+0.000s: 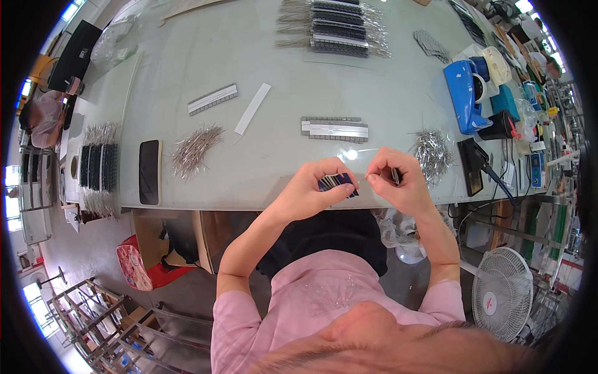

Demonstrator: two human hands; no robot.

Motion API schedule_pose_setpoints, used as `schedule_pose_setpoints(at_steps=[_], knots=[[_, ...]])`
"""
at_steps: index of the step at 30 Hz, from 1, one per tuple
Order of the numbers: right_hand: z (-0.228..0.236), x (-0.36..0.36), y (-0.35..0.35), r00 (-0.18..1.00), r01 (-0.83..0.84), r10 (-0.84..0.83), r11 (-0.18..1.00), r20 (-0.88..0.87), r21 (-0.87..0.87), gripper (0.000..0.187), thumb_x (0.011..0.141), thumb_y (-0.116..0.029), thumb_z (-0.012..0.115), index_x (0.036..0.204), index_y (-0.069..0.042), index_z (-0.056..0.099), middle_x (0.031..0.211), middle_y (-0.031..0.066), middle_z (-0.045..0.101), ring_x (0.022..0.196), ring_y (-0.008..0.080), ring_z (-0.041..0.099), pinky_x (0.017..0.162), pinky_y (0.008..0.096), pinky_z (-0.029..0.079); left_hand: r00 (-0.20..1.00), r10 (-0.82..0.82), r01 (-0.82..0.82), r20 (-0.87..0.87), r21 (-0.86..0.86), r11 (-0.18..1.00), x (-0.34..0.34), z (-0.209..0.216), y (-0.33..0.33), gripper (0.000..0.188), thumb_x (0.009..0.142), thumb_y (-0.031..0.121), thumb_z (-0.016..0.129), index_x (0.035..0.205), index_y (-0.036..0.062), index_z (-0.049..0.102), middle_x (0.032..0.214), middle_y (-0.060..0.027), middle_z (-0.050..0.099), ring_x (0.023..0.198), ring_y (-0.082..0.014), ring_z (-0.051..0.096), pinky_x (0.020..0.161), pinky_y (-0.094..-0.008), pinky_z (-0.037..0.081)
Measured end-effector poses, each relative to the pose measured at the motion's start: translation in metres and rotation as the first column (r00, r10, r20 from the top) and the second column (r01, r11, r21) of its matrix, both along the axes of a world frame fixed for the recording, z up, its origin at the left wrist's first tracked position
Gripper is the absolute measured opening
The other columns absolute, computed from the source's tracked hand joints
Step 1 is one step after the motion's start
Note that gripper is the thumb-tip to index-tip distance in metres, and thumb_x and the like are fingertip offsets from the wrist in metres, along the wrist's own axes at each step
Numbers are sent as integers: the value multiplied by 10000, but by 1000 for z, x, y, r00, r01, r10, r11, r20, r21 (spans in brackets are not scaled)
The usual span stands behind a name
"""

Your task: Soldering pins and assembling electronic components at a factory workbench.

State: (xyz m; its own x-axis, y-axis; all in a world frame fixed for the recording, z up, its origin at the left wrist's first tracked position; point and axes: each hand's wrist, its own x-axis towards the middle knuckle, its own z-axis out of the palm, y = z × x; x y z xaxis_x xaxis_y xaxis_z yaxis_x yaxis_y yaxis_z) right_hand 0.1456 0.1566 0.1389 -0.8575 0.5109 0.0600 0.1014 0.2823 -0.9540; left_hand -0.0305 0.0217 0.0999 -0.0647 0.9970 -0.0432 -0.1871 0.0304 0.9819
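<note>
Over the table's near edge, my left hand (308,192) is closed on a small dark blue piece with pale stripes (330,182), its fingers covering part of it. Close by on the right, my right hand (402,184) has thumb and forefinger pinched together near that piece. A small dark object (395,176) shows among its curled fingers; its kind is unclear. Whatever the fingertips pinch is too fine to make out. Beside my right hand lies a pile of thin silvery wire leads (431,156). A second pile of leads (196,151) lies to the left.
Grey segmented strips (334,128) lie ahead, with another strip (213,100) and a white bar (253,109) further left. Dark, wire-fringed bundles (339,28) sit at the back. A phone (149,172) is left; a blue tape dispenser (461,96) and cables stand right.
</note>
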Motion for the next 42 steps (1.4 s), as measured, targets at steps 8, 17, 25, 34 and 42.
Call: schedule_pose_setpoints(at_steps=[8,17,25,34,42], knots=[[11,0,-3,1000,6,-6,999,-7,50,56,772,13,670,779,-35,643,741,-17,554,553,36,401,499,227,265,999,9,-8,-31,50,999,0,7,-3,120,859,116,679,920,13,694,885,-37,679,868,-124,622,810,-295,491],[15,5,-11,996,70,-50,947,-72,313,133,700,25,704,788,-64,660,748,0,581,546,83,455,496,241,330,894,226,-173,-387,166,971,10,16,-5,77,785,65,723,859,66,701,810,-8,636,823,-168,622,973,-395,414],[4,17,-10,921,219,252,301,-299,928,160,699,-120,787,846,-133,725,789,-45,579,520,85,448,478,249,292,238,815,-170,-529,803,571,24,6,-8,293,615,22,796,857,175,733,834,53,627,824,-158,619,1101,-481,311],[18,29,0,891,-94,222,943,-396,319,411,667,-448,877,766,-96,688,808,31,620,526,147,517,457,270,368,146,856,-14,-497,864,504,20,-3,-19,295,725,122,787,975,272,737,947,119,612,921,-115,603,1071,-488,283],[27,9,-30,976,4,93,895,-195,446,304,634,-109,883,867,-72,691,820,48,612,590,178,585,478,292,436,86,860,34,-503,864,502,23,-5,-25,231,781,162,725,981,271,763,959,116,633,928,-105,601,1074,-480,241]])
